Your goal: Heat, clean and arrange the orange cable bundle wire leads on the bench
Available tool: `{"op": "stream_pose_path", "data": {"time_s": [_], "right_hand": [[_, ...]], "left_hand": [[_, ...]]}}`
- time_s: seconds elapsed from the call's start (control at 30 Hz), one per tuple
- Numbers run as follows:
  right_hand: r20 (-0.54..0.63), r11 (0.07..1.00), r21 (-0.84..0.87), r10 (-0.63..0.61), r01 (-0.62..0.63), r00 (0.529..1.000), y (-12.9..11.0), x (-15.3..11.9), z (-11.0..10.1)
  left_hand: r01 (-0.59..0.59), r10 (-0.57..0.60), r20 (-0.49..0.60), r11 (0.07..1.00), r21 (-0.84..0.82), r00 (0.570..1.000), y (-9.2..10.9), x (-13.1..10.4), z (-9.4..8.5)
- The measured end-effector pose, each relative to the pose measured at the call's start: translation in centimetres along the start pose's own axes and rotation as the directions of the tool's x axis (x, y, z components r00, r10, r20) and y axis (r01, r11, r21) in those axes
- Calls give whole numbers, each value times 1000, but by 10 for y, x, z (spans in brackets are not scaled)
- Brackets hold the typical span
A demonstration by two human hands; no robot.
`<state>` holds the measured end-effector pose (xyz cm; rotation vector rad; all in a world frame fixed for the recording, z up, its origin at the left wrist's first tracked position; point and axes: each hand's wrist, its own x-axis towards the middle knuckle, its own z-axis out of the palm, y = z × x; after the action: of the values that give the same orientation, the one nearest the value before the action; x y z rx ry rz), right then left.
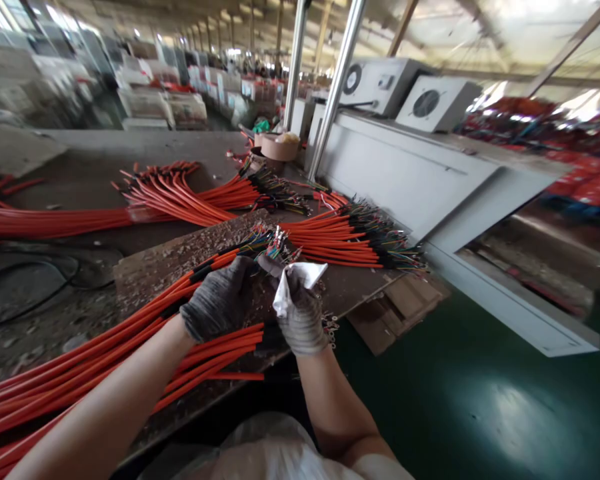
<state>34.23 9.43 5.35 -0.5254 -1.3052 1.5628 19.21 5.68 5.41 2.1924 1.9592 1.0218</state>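
My left hand (217, 300), in a grey knit glove, is closed beside the stripped end of an orange cable (180, 287); its fingertips are dark and what they pinch is hidden. My right hand (303, 323), also gloved, grips a crumpled white cloth (305, 273) between thumb and fingers. The fingertips of both hands nearly meet. Just beyond them lies a cluster of thin coloured wires (277, 243) with metal ends. More orange cables run under my left forearm, and several end below my hands.
A littered board (155, 260) lies on the dark workbench (95, 160). Bundles of orange cables (330, 240) with black sleeves fan out beyond my hands. A tape roll (279, 147) stands at the back. To the right are a grey metal cabinet (380, 157), cardboard (400, 307) and a green floor (430, 400).
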Motion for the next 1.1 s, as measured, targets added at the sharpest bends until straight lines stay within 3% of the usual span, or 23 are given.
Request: {"op": "stream_pose_path", "data": {"time_s": [0.17, 0.33, 0.43, 0.53, 0.63, 0.73, 0.83, 0.93, 1.03, 1.1], "right_hand": [[-61, 974, -218, -77, 62, 995, 19, -15, -4], [-145, 955, -271, -166, 122, 975, 23, -25, 5], [-121, 971, -196, -159, 134, 980, 23, -27, 18], [-140, 993, -47, -115, 110, 983, 31, -24, 26], [-148, 996, 44, -68, 75, 987, 42, -20, 29], [-66, 995, 97, -17, 23, 998, 54, -24, 38], [3, 992, 123, 12, -13, 1000, 70, -37, 54], [-117, 991, 133, 30, -14, 993, 83, -48, 66], [-238, 977, 198, 132, -85, 962, 83, -48, 70], [-147, 963, 231, 175, -139, 973, 76, -45, 67]], "left_hand": [[-57, 54, -32, 994, -93, 998, -16, 0, -13], [-119, 115, -89, 992, -49, 989, -5, 7, -37], [-142, 136, -112, 989, -49, 984, 7, 15, -52], [-85, 80, -86, 995, -52, 993, 13, 21, -63], [-33, 27, -84, 997, -73, 996, 9, 22, -71], [20, -35, -106, 989, -144, 994, 1, 17, -78], [125, -159, -140, 967, -222, 977, -6, 7, -87], [183, -254, -197, 931, -316, 947, -13, -11, -97], [200, -320, -268, 898, -392, 909, -18, -46, -99], [156, -347, -341, 863, -480, 874, -15, -78, -94]]}}
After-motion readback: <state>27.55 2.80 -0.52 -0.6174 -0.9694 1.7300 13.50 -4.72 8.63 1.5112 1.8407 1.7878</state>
